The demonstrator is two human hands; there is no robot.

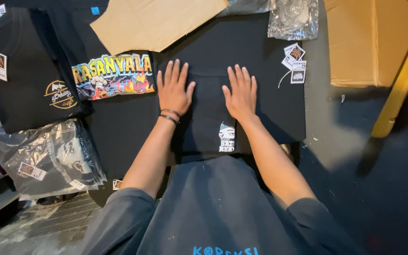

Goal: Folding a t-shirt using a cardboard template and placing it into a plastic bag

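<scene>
Both hands are pressing flat on a folded black shirt (208, 113) lying in the middle of the view, right in front of the person. The left hand (173, 89) is lying palm down on the shirt's left part, fingers spread and pointing away from the body, not gripping anything; dark bands (169, 115) are sitting on its wrist. The right hand (241, 93) is lying palm down on the shirt's right part, fingers together and straight, also released, nothing clenched. The two hands are sitting near each other with a strip of black fabric showing between them. The shirt is extending under and past both palms, with a small white print (226, 138) showing on it nearer the body, between the forearms. The folded shirt is lying on top of a wider black garment (279, 108) spread beneath it. Paper hang tags (294, 63) on a string are lying just beside the right hand, on the far right part of that fabric. Left of the left hand a black shirt with a colourful graphic (113, 75) is lying just beside it. Farther left another black shirt with a round yellow emblem (29, 89) is lying, and a bagged shirt in clear plastic (48, 158) is sitting below it. A cardboard sheet (152, 21) is resting beyond the hands, and a clear plastic bag (293, 19) is lying to its right.
</scene>
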